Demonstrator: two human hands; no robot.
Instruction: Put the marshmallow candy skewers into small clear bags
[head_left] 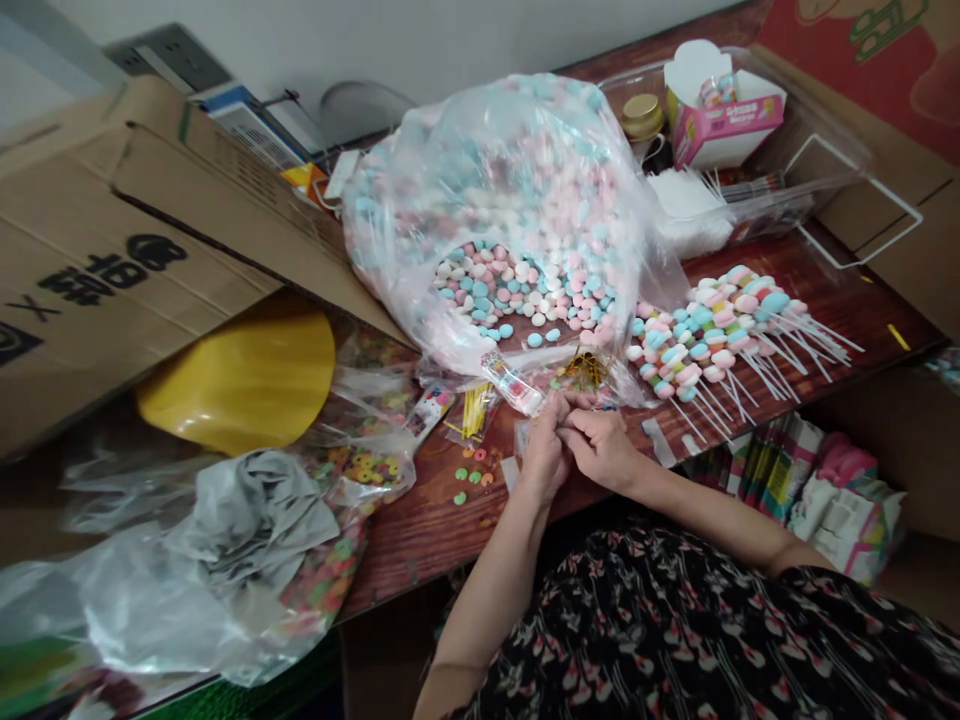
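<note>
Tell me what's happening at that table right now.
A person at a wooden table is pinching the end of a bagged candy skewer between the left hand and right hand. Unbagged pastel candy skewers lie to the right, a big plastic bag of candies sits behind, and gold ties lie nearby.

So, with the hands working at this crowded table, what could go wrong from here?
The big clear bag of pastel candies slumps close above the left hand, so a bump might spill candies. The loose ring candies lie fairly near the table's front edge and could roll off. The finished candy skewers sit beside the right hand, so a careless movement might knock them.
</note>
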